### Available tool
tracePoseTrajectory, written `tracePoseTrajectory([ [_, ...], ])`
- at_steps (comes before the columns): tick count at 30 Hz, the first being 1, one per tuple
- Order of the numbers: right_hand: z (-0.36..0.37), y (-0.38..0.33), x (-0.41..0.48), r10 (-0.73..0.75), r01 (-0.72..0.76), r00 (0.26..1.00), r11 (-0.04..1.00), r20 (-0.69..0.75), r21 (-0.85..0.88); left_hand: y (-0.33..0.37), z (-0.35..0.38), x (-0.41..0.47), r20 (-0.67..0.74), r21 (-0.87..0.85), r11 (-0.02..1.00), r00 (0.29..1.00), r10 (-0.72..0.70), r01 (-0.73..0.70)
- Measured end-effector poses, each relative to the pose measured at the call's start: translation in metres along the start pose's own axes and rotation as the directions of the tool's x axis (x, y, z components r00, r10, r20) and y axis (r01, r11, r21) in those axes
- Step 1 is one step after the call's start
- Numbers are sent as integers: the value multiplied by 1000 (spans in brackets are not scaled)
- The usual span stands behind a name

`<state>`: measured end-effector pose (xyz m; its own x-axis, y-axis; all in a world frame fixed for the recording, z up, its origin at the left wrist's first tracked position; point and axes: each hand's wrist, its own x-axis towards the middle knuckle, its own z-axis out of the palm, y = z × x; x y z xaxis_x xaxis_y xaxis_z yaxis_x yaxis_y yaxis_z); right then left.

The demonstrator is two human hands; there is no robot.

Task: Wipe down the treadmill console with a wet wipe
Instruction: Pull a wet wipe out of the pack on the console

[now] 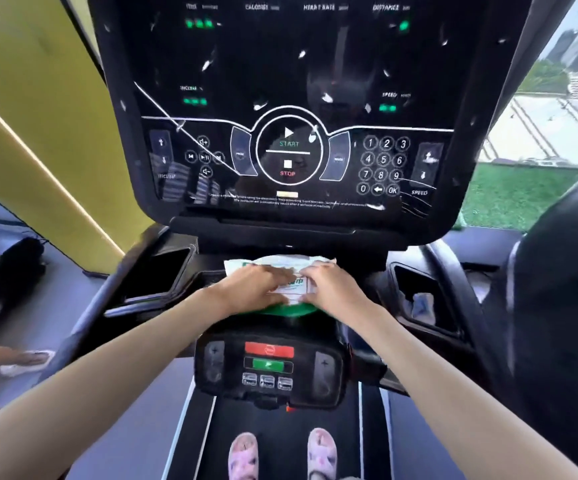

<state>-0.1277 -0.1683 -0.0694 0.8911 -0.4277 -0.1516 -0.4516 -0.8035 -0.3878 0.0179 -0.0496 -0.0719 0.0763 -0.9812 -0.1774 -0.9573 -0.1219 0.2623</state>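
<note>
The treadmill console (pixel 287 81) is a large black glossy panel with white specks, smears and lit green digits, filling the upper middle. Below it, on the shelf, lies a white and green wet wipe pack (pixel 282 266). My left hand (pixel 256 285) lies flat on the pack's left side. On the pack's right side rests my right hand (pixel 332 287), fingers curled at the label in the middle. No loose wipe shows in either hand.
A lower control pad (pixel 269 365) with red and green buttons sits near me. Cup holders (pixel 163 271) (pixel 422 296) flank the shelf. My slippered feet (pixel 282 452) stand on the belt. At far left, another person's hand (pixel 21 360) presses a white wipe.
</note>
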Motion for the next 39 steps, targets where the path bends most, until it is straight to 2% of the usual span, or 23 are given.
tracePoseTrajectory([
  [7, -7, -12, -6, 110, -108, 994, 988, -10, 113, -5, -17, -2, -113, 41, 991, 985, 130, -126],
  [9, -8, -16, -7, 135, -132, 991, 985, -16, 109, -2, -25, 0, -109, 101, 983, 980, 167, -156],
  [13, -11, -19, -7, 222, -210, 974, 960, -50, 184, 2, -42, 7, -84, 257, 963, 990, 111, -86],
  [15, -12, -19, -10, 235, -206, 961, 959, -144, 194, 1, -49, 9, -171, 392, 917, 973, 158, -80],
  [17, -11, -19, -13, 236, -190, 946, 959, -221, 210, 1, -54, 8, -219, 446, 889, 951, 216, -100],
  [20, -10, -20, -15, 196, -166, 967, 969, -162, 184, -3, -56, 7, -269, 481, 864, 914, 304, -146],
  [22, -9, -20, -13, 160, -140, 982, 975, -106, 174, 0, -57, 1, -192, 521, 828, 918, 348, -206],
  [24, -10, -21, -8, 144, -134, 988, 983, -65, 129, 3, -50, -3, -28, 532, 790, 926, 375, -304],
  [27, -12, -25, -2, 158, -154, 986, 984, -45, 86, 4, -33, 0, 66, 460, 860, 974, 215, -220],
  [31, -4, -23, 4, 184, -181, 983, 980, -30, 86, 6, -21, 10, 35, 306, 952, 999, 18, -28],
  [39, 1, -18, 9, 192, -190, 981, 979, -23, 77, 17, -24, 18, 146, 183, 981, 985, -93, 66],
])
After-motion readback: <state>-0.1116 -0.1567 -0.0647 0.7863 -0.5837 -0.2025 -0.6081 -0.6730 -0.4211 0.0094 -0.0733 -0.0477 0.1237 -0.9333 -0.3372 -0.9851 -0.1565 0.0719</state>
